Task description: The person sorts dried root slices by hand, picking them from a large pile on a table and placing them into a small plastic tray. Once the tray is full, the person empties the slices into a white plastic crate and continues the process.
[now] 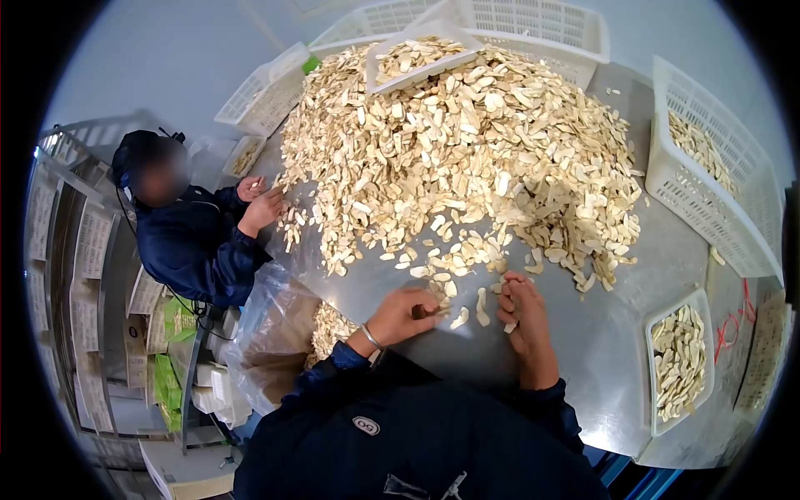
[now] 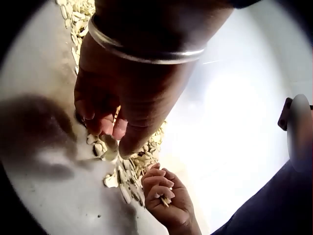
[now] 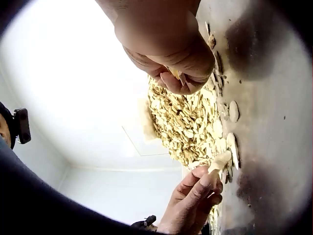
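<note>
A large heap of pale dried slices (image 1: pixel 433 150) covers the middle of the metal table. At its near edge my left hand (image 1: pixel 400 317) pinches one pale slice (image 3: pixel 221 161) between thumb and fingers, seen in the right wrist view. My right hand (image 1: pixel 528 321) is a short way to the right, its fingers curled round a few small slices (image 2: pixel 166 200) that show in the left wrist view. Between the two hands lie loose slices, including a long curved one (image 1: pixel 482 307).
A white tray (image 1: pixel 708 358) of slices stands at right, below a white perforated crate (image 1: pixel 708 200). Another white tray (image 1: pixel 433 73) rests on the heap. At left another person (image 1: pixel 196 225) handles slices. A plastic-lined bag (image 1: pixel 275 342) of slices is left of me.
</note>
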Available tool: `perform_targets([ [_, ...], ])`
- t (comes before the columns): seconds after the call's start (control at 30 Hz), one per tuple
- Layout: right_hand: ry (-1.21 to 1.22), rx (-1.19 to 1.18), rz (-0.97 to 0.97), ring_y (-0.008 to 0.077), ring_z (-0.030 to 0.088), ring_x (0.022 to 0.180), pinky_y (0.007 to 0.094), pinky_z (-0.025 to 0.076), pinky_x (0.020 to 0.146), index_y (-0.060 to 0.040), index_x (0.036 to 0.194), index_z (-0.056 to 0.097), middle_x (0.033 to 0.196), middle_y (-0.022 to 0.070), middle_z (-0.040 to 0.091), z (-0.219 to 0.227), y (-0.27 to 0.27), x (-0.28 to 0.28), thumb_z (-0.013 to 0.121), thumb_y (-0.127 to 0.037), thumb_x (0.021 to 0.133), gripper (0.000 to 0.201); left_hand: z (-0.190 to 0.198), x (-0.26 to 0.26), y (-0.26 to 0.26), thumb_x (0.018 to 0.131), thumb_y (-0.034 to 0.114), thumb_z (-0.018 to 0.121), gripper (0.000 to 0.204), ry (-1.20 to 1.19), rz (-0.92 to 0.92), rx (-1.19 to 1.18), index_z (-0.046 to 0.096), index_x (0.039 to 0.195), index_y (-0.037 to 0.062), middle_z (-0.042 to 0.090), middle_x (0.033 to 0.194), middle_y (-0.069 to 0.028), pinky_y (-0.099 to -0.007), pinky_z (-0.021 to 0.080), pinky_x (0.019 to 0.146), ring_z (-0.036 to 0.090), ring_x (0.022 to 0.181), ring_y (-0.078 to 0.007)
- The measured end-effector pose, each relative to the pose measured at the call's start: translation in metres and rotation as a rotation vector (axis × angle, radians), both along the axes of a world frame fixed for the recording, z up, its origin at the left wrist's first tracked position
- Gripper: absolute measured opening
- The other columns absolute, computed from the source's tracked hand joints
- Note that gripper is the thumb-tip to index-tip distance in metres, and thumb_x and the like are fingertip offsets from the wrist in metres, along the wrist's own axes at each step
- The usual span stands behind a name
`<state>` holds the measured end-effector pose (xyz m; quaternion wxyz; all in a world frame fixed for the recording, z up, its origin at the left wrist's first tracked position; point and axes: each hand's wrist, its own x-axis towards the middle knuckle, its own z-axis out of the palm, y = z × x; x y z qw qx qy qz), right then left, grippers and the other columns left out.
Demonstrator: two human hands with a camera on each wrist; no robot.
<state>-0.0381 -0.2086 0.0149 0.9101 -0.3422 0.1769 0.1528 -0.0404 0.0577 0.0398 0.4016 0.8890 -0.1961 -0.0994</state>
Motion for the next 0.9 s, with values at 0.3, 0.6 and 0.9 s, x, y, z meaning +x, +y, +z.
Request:
perform_targets([
  [0.3,-0.010,-0.019,-0.017,0.0042,0.040,0.058,0.0194,0.029,0.047,-0.0066,0.111,0.060,0.080,-0.0036,0.051,-0.004,0.002,0.000,0.057,-0.011,0.099,0.014,-0.015,0.012,-0.005,0.084,0.006,0.067,0.018,-0.374,0.139,0.102,0.065,0.102,0.0056,0.064,0.096,-0.0140,-0.0410,0.052,0.078,0.062,0.090,-0.0362],
  [0.6,-0.022,-0.037,-0.011,0.0049,0.042,0.059,0.0205,0.030,0.048,-0.0066,0.112,0.060,0.080,-0.0035,0.052,-0.007,0.000,0.000,0.058,-0.014,0.099,0.015,-0.019,0.009,-0.002,0.083,0.008,0.066,0.017,-0.224,0.095,0.209,0.065,0.100,0.0072,0.063,0.097,-0.0156,-0.0449,0.052,0.073,0.064,0.086,-0.0362],
  [0.9,-0.028,-0.042,-0.013,0.0047,0.042,0.059,0.0201,0.030,0.047,-0.0065,0.112,0.060,0.080,-0.0040,0.052,-0.008,0.004,-0.001,0.058,-0.013,0.098,0.015,-0.031,0.015,0.022,0.081,0.004,0.066,0.026,-0.266,0.345,0.090,0.061,0.107,0.0062,0.059,0.097,-0.0141,-0.0390,0.051,0.069,0.061,0.082,-0.0333],
])
